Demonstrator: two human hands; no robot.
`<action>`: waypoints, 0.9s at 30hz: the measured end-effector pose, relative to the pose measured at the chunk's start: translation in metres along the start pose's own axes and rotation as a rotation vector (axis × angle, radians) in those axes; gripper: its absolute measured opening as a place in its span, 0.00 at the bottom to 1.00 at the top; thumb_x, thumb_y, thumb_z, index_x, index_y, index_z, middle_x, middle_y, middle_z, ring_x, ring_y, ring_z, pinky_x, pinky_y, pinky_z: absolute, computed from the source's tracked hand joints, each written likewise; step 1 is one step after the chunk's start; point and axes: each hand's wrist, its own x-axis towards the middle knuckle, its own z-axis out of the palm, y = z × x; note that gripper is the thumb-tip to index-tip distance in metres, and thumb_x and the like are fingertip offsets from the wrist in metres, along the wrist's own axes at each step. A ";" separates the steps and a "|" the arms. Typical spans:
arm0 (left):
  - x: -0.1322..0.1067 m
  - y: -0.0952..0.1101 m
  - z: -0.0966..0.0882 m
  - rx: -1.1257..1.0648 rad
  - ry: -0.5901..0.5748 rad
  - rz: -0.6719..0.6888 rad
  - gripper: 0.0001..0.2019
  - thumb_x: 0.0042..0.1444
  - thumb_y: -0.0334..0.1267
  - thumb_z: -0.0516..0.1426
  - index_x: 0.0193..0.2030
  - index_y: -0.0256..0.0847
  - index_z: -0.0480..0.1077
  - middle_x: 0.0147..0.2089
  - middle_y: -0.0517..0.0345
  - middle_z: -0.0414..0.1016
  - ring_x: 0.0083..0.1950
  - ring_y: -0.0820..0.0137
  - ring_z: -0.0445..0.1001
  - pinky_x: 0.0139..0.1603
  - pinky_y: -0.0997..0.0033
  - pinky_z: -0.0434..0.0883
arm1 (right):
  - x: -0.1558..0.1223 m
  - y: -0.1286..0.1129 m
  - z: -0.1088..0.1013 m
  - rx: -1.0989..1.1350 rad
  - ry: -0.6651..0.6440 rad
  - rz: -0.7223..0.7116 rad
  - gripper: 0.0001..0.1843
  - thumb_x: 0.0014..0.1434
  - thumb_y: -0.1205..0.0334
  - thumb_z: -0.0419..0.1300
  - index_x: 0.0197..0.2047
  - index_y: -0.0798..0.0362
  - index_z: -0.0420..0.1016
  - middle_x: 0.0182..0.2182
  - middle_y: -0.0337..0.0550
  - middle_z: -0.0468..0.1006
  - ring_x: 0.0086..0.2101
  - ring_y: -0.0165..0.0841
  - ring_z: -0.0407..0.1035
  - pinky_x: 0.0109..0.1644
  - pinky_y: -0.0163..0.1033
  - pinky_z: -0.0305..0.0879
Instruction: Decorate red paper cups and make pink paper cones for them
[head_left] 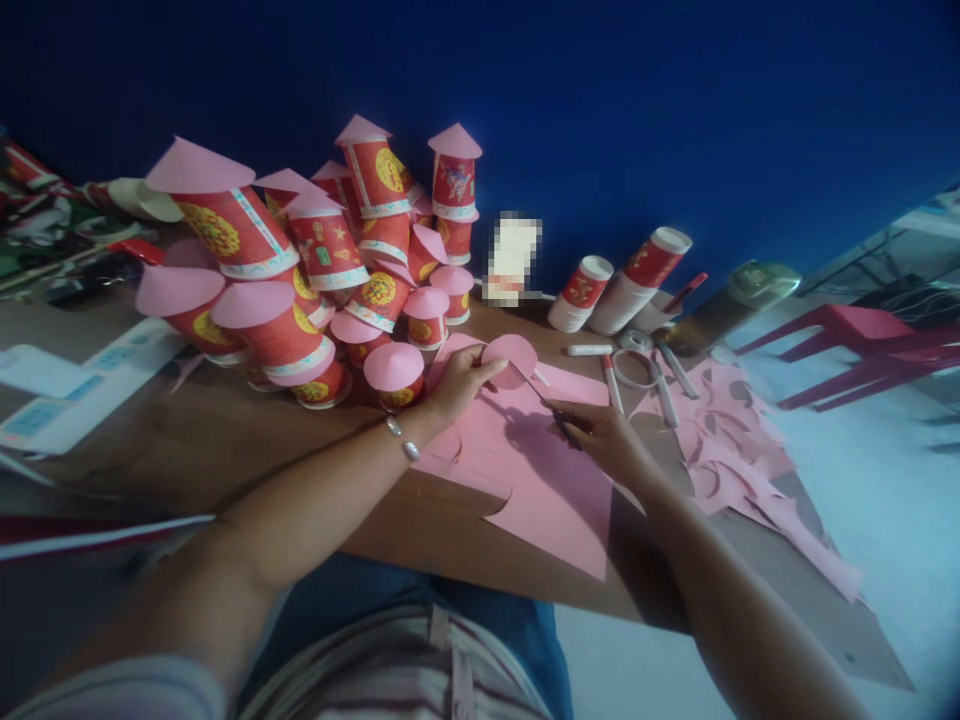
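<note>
A round pink paper disc (508,358) is pinched by its left edge in my left hand (463,382). My right hand (601,436) is closed around the dark handles of a pair of scissors (564,424). The blades point up and left and meet the disc's lower right edge; how far apart they are I cannot tell. Below both hands lie sheets of pink paper (555,500), some with curved cut edges. Left of my left hand stand several red paper-cup lanterns with pink cone tops (394,368), some stacked on others.
Stacks of red and white paper cups (582,294) stand at the back right, near a tape roll (636,368) and several pens (613,384). Pink paper scraps (739,450) cover the table's right side. A bottle (739,300) stands behind them, with a red stool (862,345) beyond.
</note>
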 end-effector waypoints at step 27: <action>-0.005 0.014 0.008 0.124 -0.021 -0.021 0.13 0.50 0.45 0.66 0.33 0.37 0.72 0.28 0.56 0.74 0.25 0.74 0.71 0.23 0.76 0.64 | -0.038 0.002 -0.041 -1.080 -0.057 -0.064 0.19 0.68 0.65 0.56 0.58 0.47 0.79 0.49 0.48 0.84 0.46 0.42 0.79 0.47 0.42 0.72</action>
